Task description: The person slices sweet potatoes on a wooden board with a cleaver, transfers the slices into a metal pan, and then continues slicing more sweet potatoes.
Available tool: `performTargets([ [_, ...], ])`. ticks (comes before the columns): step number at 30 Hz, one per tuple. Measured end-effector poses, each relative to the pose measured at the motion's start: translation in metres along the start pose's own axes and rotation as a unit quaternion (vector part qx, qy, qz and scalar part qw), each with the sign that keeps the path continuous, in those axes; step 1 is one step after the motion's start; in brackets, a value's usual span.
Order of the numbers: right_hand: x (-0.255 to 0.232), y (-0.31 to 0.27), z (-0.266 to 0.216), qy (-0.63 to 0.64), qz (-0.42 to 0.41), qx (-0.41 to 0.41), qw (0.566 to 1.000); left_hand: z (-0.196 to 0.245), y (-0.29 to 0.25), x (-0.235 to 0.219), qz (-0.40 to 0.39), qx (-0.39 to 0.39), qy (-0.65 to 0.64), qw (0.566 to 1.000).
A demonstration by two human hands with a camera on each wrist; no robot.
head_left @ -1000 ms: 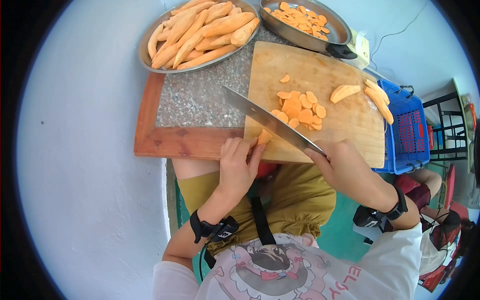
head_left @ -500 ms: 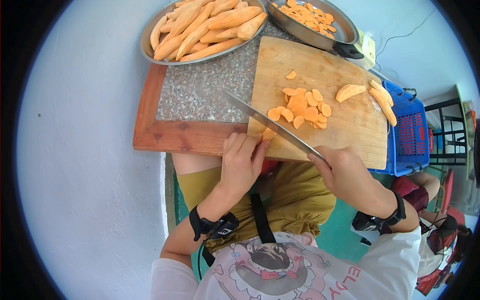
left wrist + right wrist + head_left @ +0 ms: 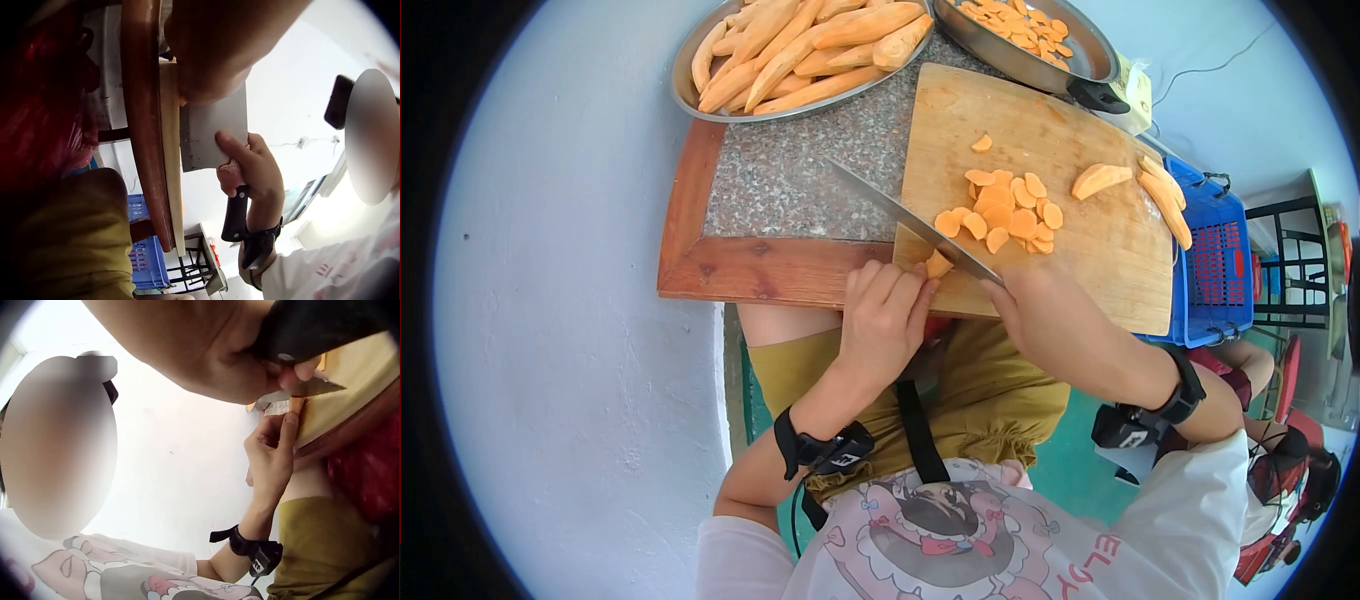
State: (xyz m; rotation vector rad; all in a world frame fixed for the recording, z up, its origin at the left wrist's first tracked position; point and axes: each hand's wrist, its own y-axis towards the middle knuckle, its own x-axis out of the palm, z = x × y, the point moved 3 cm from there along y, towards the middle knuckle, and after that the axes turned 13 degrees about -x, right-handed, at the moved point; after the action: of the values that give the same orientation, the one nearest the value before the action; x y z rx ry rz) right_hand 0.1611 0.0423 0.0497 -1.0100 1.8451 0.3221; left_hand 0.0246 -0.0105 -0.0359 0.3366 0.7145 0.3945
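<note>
My right hand (image 3: 1065,325) grips a cleaver by its black handle (image 3: 236,215); the broad steel blade (image 3: 900,210) slants up and left over the near left corner of the wooden cutting board (image 3: 1100,275). With thumb and fingers my left hand (image 3: 883,325) pinches a short end of peeled sweet potato (image 3: 938,264) at the board's near edge, right beside the blade. In the right wrist view the blade (image 3: 328,387) comes down close by that piece (image 3: 298,407). A heap of orange sweet potato slices (image 3: 1005,205) lies just beyond the blade.
Peeled sweet potatoes (image 3: 785,55) fill a steel bowl at the back left. A black-handled pan (image 3: 1090,55) holding slices stands at the back right. Cut sweet potato pieces (image 3: 1100,180) lie on the board's right side. Beyond it are a blue crate (image 3: 1215,250) and a seated person.
My right hand has moved left and toward me with the cleaver. The left hand stays nearly in place on the sweet potato end. More slices at the heap's left side show than a second ago.
</note>
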Motion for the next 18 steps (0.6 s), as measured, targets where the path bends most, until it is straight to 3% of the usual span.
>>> performTargets([
  [5, -0.004, 0.009, -0.001, -0.017, 0.009, -0.037, 0.999, -0.002, -0.001, -0.001, 0.012, -0.027, -0.013, 0.999],
  [10, -0.016, -0.007, -0.006, 0.024, 0.061, -0.016, 0.998, -0.003, -0.002, 0.0, 0.028, -0.026, -0.03, 0.999],
  [18, -0.007, -0.029, -0.004, 0.03, 0.053, -0.019, 0.998, -0.003, -0.001, -0.001, 0.034, -0.02, -0.03, 0.999],
])
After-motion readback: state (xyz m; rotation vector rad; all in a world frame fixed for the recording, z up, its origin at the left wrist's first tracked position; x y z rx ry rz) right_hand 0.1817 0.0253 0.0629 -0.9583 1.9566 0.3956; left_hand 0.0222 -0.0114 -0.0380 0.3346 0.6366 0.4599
